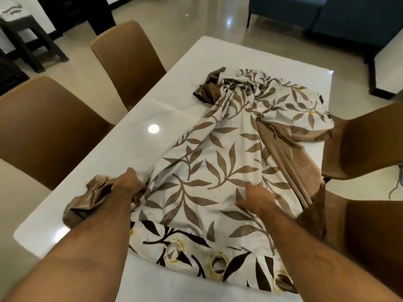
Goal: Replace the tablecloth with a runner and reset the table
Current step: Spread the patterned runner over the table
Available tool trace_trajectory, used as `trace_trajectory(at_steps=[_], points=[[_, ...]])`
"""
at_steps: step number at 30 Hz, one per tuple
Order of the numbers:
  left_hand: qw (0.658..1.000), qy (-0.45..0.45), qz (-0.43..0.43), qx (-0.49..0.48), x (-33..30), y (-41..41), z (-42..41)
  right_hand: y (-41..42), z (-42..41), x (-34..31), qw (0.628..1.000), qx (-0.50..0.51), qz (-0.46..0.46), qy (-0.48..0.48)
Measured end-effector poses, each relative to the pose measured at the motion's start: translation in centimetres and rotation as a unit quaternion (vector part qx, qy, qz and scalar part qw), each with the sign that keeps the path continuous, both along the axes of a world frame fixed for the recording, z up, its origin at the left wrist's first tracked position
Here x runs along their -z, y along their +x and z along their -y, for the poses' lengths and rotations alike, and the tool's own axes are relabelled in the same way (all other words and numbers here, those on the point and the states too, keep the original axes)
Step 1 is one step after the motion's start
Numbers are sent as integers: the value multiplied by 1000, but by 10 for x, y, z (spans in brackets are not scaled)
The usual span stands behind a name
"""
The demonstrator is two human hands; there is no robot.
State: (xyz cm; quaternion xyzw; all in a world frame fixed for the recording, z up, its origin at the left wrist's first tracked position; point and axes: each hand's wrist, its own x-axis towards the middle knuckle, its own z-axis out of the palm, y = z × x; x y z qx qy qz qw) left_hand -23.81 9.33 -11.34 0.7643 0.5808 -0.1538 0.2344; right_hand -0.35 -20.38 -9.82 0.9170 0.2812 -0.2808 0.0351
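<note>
We stand at the 6 o'clock end of the white bench (152, 101), with the leaf-print cloth (218, 166) lying rumpled along it, its long axis running from us toward 1 o'clock. Our left hand (128, 184) grips a bunched brown edge of the cloth at 9 o'clock. Our right hand (255, 198) rests open, fingers spread flat on the print. We judge the left hand better placed to gather the cloth.
</note>
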Motion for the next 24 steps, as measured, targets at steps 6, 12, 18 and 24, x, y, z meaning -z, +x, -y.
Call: trace_trajectory(at_steps=[6, 12, 18, 24], points=[[996, 13, -34, 86, -21, 5, 13, -12, -10, 8, 999, -26, -17, 25], [998, 11, -14, 65, -11, -16, 17, -27, -16, 20, 996, 5, -10, 83], [989, -120, -30, 76, -7, -43, -4, -19, -23, 21, 999, 0, -39, 30], [932, -88, 266, -229, -35, -42, -28, -11, -20, 26, 998, 31, -59, -18]])
